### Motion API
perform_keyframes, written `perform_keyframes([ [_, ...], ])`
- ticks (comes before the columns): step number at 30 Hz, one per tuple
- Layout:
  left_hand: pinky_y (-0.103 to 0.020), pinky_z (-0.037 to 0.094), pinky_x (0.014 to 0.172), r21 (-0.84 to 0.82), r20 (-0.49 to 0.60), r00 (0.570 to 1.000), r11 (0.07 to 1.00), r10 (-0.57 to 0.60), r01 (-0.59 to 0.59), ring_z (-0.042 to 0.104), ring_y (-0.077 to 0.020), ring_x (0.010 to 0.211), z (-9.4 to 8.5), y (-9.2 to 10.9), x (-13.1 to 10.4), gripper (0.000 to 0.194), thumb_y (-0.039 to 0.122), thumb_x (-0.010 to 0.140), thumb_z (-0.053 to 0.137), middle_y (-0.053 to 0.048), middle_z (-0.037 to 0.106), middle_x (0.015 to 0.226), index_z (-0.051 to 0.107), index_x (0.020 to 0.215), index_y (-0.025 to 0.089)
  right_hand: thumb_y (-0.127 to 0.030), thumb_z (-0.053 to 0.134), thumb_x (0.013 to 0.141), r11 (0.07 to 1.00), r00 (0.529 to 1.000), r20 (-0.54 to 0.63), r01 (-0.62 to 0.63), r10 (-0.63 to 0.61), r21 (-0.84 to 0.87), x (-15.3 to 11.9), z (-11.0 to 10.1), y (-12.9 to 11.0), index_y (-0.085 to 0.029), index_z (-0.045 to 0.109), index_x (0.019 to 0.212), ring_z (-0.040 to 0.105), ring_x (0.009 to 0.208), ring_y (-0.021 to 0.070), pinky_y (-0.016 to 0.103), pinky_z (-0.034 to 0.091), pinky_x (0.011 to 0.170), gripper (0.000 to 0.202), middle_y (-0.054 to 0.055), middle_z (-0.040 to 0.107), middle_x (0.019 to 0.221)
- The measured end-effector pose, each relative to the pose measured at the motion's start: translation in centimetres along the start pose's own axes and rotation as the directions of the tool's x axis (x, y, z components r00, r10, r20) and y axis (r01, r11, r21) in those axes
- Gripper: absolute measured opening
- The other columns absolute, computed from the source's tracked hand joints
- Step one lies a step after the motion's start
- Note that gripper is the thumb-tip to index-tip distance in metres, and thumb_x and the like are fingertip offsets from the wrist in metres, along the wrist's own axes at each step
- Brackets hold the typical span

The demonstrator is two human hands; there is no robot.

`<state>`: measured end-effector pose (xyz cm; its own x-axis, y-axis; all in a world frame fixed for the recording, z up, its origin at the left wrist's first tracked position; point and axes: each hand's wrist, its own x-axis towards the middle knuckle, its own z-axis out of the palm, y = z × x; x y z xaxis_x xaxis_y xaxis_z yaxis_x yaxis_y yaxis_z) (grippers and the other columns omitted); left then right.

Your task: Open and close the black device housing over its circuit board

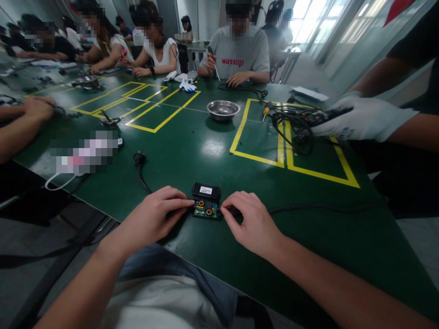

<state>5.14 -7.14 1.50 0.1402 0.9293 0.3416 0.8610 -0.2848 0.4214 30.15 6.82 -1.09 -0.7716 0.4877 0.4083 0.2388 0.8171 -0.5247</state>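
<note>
An opened black plastic case lies on the table in front of me, with a green circuit board (202, 212) and its copper coils exposed. Just behind it rests the black cover (206, 190), which has a white label. My left hand (164, 211) is closed at the case's left end, pinching where the plug-side power cord (143, 178) comes in. At the opposite end, my right hand (249, 220) has thumb and forefinger pressed together on the other cord (308, 207), which runs off to the right. The fingers partly hide both cord ends.
A metal bowl (222, 110) stands ahead. Yellow tape (260, 159) marks rectangles on the green table. At right, a gloved hand (363, 118) holds tangled black cables near a yellow-handled screwdriver (266, 111). A pixelated item (85, 153) lies left. Several people sit around the table.
</note>
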Motion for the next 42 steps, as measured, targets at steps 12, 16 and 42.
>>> perform_keyframes([
  [12,-0.027,0.064,0.086,-0.084,-0.026,1.000,0.996,-0.016,0.013,0.078,-0.0183,0.096,0.1,-0.3,-0.6,0.022,0.021,0.110,0.062,-0.008,0.080,0.109,0.082,0.117,0.022,-0.016,0.058,0.102,1.000,0.999,-0.024,0.027,-0.027,-0.009,-0.1,0.0,-0.3,-0.022,0.068,0.093,0.066,0.079,0.0226,0.041,0.044,0.080,0.016,0.004,0.075,0.084],
  [16,-0.029,0.065,0.087,-0.061,-0.018,1.000,0.998,0.001,-0.002,0.077,-0.0197,0.099,0.1,-0.1,-0.5,0.023,0.022,0.111,0.061,-0.009,0.080,0.111,0.083,0.119,0.023,-0.015,0.058,0.101,1.000,1.000,-0.014,0.014,-0.014,-0.011,-0.2,0.0,-0.2,-0.023,0.068,0.092,0.067,0.080,0.0234,0.041,0.045,0.081,0.015,0.005,0.076,0.085],
  [42,-0.051,0.059,0.109,0.037,0.102,0.966,0.971,-0.237,0.234,0.074,-0.0323,0.123,1.1,-1.1,4.7,0.031,0.031,0.103,0.074,-0.011,0.082,0.131,0.082,0.132,0.024,-0.018,0.060,0.092,0.997,0.997,-0.028,-0.069,0.069,-0.019,0.2,0.0,-0.5,-0.024,0.055,0.101,0.064,0.082,0.0238,0.039,0.043,0.079,0.012,0.004,0.068,0.090],
])
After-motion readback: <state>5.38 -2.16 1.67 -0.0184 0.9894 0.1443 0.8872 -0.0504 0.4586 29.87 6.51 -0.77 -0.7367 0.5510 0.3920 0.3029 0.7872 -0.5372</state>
